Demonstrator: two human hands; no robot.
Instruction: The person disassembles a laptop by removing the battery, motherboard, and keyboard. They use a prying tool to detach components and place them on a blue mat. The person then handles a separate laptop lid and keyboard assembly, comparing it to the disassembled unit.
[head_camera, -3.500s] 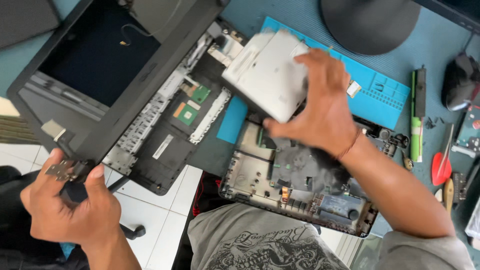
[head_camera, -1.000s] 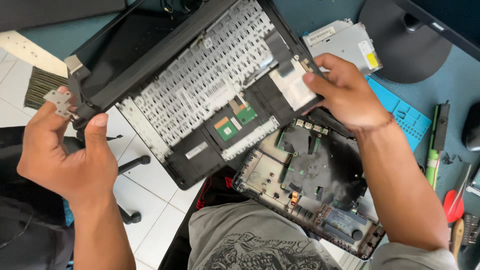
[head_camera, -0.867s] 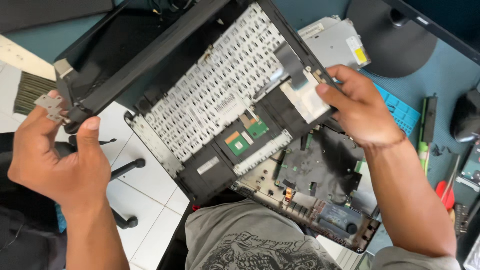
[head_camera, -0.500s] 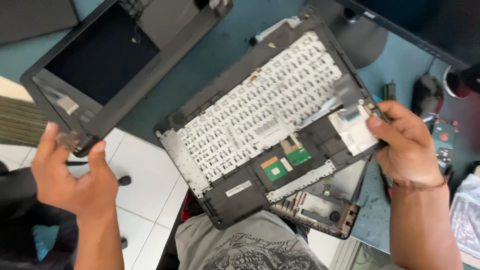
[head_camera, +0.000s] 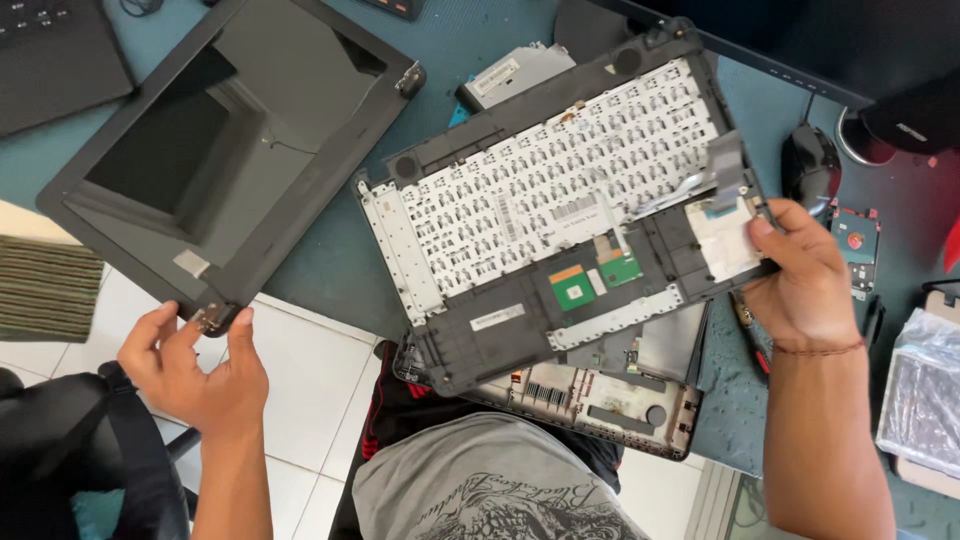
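Right hand (head_camera: 800, 285) grips the right edge of the keyboard cover (head_camera: 560, 210), thumb on top by its white patch, holding the cover underside-up over the desk (head_camera: 330, 265) with its white key backing and small green board showing; the cover lies slightly tilted above the laptop base (head_camera: 600, 400), which sits at the desk edge over the person's lap. Left hand (head_camera: 195, 370) pinches the metal hinge (head_camera: 210, 318) at the near corner of the screen panel (head_camera: 230, 150), which lies flat on the desk well left of the cover. Beyond the right hand lie a mouse (head_camera: 808, 165) and a small drive (head_camera: 855, 235).
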